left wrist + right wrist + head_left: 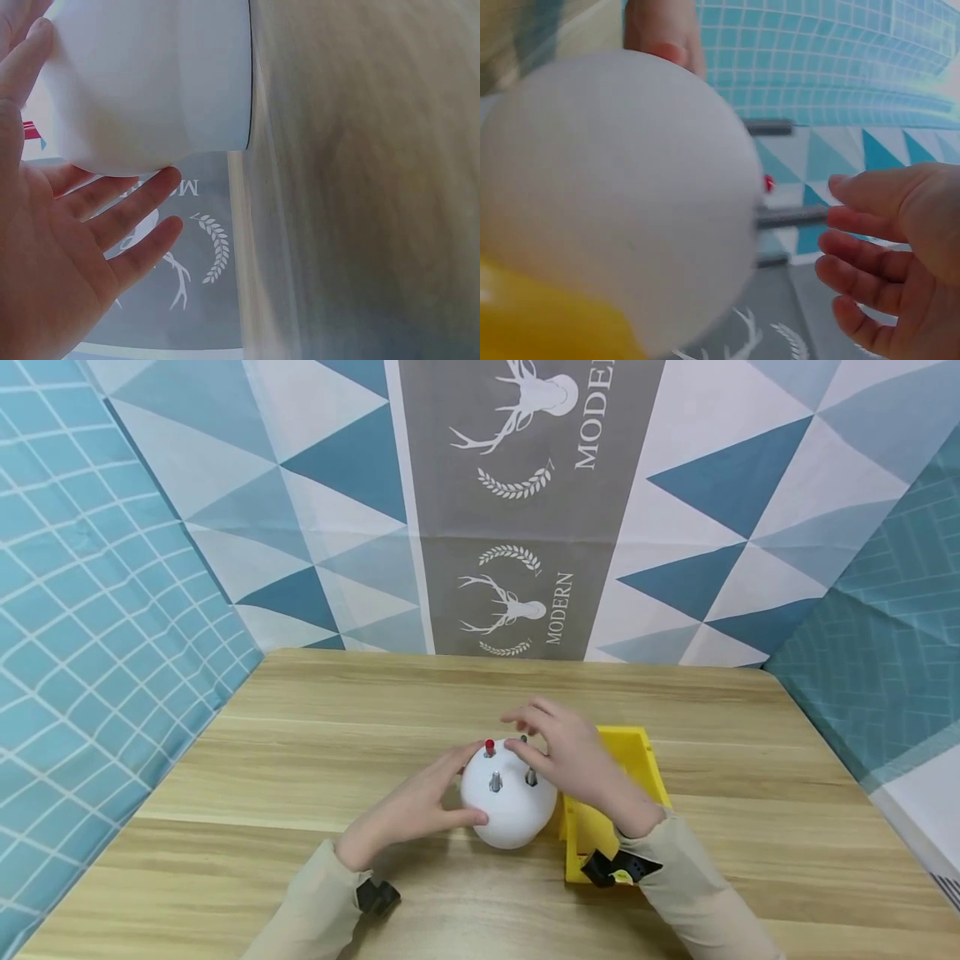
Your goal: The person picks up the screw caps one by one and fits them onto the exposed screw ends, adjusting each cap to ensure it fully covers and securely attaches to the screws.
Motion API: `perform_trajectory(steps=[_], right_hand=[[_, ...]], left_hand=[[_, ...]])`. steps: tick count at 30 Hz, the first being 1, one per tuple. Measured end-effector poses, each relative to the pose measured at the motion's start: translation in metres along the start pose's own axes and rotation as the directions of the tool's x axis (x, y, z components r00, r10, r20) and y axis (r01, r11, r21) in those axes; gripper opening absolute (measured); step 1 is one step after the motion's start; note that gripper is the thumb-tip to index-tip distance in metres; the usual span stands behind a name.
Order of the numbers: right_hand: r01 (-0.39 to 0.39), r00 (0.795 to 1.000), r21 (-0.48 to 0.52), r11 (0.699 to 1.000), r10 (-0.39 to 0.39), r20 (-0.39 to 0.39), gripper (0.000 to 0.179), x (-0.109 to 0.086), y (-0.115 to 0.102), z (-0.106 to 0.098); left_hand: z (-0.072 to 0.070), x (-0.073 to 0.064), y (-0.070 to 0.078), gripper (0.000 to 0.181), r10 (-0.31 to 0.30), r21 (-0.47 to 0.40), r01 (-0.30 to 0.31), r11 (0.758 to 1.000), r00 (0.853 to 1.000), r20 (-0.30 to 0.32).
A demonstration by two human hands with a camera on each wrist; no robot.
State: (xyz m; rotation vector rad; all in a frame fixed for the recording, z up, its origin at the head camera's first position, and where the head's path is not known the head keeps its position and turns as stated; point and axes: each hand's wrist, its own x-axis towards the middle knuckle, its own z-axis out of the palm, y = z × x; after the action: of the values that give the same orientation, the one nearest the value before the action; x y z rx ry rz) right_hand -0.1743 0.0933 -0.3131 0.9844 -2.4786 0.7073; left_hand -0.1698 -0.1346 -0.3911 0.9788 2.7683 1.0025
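Note:
A white, ball-like body (510, 822) with a flat base stands on the table. Short metal rods rise from its top: a bare rod (496, 782), a second rod (531, 777), a red-tipped one (490, 747) and a green-tipped one (523, 740) partly hidden by fingers. My left hand (420, 802) holds the body's left side, thumb in front and fingers behind. My right hand (570, 756) hovers over the top right with loosely bent fingers. In the right wrist view its fingertips (840, 219) come up to the end of a rod (791, 217), the thumb apart; contact is unclear.
Right of the white body, under my right forearm, stands a yellow bin (622, 739); its contents are mostly hidden. Both wrists wear black straps. The wooden table (337, 718) meets a patterned wall cloth (517, 527) at the back.

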Motion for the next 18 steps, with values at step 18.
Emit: perform_trajectory(steps=[18], right_hand=[[-0.017,0.991,-0.133,0.991,0.034,0.128,0.008,-0.023,0.017,-0.028]], left_hand=[[0.001,0.0,0.001,0.089,-0.025,0.012,0.025,1.0,1.0,0.0]])
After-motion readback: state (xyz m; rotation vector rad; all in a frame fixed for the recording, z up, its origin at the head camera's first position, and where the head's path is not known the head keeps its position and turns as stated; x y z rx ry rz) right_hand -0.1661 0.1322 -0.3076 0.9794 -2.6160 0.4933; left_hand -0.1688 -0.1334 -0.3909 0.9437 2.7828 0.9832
